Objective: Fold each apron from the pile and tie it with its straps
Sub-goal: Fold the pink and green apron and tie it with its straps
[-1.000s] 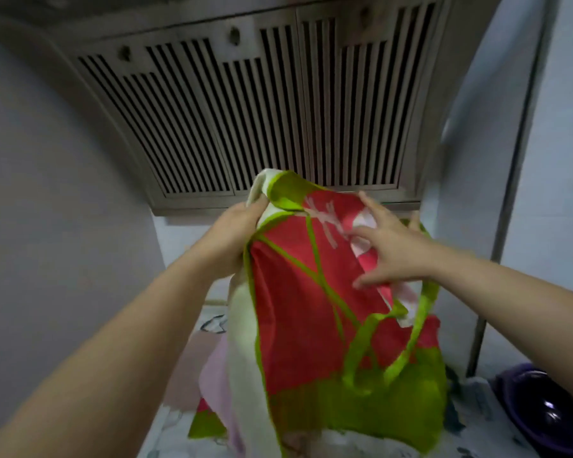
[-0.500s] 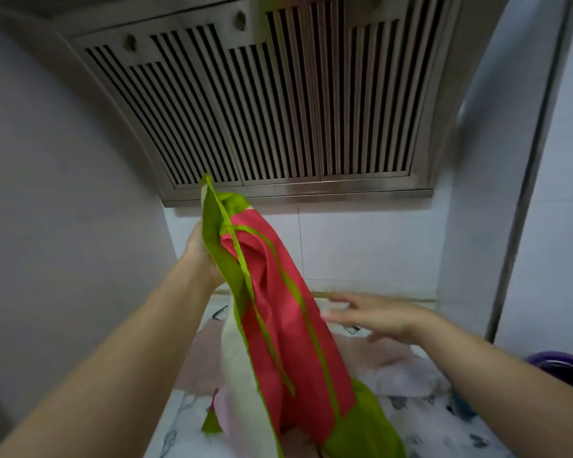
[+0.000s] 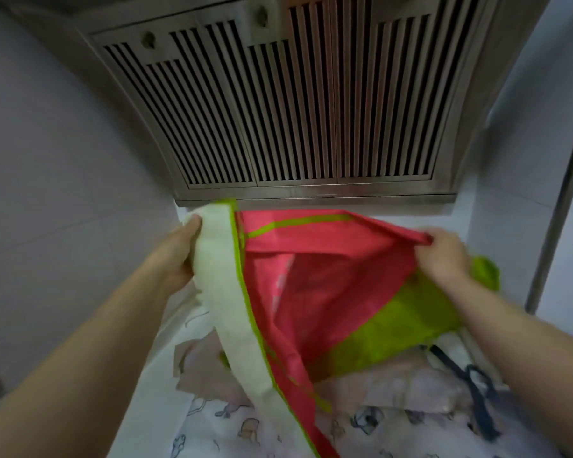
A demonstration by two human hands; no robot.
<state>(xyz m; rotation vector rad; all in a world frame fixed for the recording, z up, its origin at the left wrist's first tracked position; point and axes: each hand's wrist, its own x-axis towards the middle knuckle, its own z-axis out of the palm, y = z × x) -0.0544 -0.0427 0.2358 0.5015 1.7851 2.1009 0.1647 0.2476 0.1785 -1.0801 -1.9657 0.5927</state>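
I hold the apron [image 3: 315,279] spread over the pile [image 3: 394,388], left hand [image 3: 176,256] gripping one edge, right hand [image 3: 444,256] pinching the other; next I'd fold it in half.

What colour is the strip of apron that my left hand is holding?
The apron strip is cream, edged in lime green; seen best in the head view.

Red-and-green apron [image 3: 315,279] held spread above pile [image 3: 394,388].
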